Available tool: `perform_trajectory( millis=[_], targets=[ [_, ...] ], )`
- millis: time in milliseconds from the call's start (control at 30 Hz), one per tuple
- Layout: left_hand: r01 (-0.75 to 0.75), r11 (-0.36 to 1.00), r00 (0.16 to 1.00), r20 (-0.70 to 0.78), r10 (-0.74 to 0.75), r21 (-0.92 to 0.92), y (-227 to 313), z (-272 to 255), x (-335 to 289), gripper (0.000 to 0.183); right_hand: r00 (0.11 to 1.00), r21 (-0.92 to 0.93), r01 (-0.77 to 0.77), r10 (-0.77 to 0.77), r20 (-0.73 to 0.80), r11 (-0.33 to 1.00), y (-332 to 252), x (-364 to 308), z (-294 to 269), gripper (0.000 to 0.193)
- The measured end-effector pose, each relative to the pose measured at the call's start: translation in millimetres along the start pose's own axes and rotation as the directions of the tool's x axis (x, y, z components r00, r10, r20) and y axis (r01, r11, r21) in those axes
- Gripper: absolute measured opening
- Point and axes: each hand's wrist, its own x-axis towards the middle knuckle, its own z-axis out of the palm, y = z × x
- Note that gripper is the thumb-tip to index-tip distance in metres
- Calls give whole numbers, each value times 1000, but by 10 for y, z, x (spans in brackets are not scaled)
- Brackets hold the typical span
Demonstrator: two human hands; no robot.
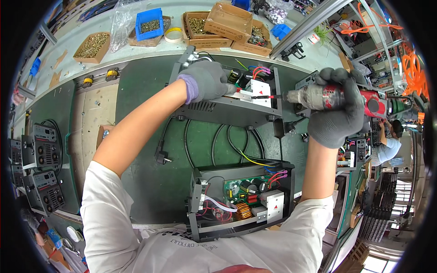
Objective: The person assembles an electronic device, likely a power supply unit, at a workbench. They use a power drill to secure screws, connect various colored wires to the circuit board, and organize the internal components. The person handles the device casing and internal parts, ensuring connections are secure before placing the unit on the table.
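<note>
With the right arm (318, 175) stretched forward, the right hand (339, 123) grips a drill (325, 98), long axis crosswise, its bit (268, 97) pointing left over an open case (227, 113) on the tabletop (150, 195). Slightly farther, the left hand (205, 82) curls over the case, its hold unclear.

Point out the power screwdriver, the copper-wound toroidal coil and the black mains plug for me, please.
Power screwdriver (327, 97): head view, on its body.
Copper-wound toroidal coil (244, 210): head view, on its windings.
Black mains plug (161, 157): head view, on its housing.
</note>
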Motion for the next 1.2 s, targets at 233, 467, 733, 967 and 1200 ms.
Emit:
perform_trajectory(
  millis=[233, 467, 733, 967, 1200],
  targets=[
    [-10, 1000, 999, -43, 9, -4, 19, 5, -28, 54, 995, -7, -79, 79, 63, 997, 178, 51, 178, 30],
    [40, 999, 999, 3, -40, 9, 48, -52, -69, 56, 985, -123, 5, 16, 174, 992, 189, 16, 232, 34],
    [-2, 1000, 999, -48, 3, 15, 3, 13, -32, 56, 974, -259, -87, 137, 180, 962, 222, 177, 430, 34],
    [-14, 1000, 997, -77, 16, 28, -5, 35, -36, 56, 954, -201, -170, 212, 209, 965, 217, 177, 416, 31],
    [-16, 1000, 997, -71, 17, 7, -5, 23, -44, 58, 945, -277, -60, 144, 293, 959, 334, 276, 561, 25]
  ],
)
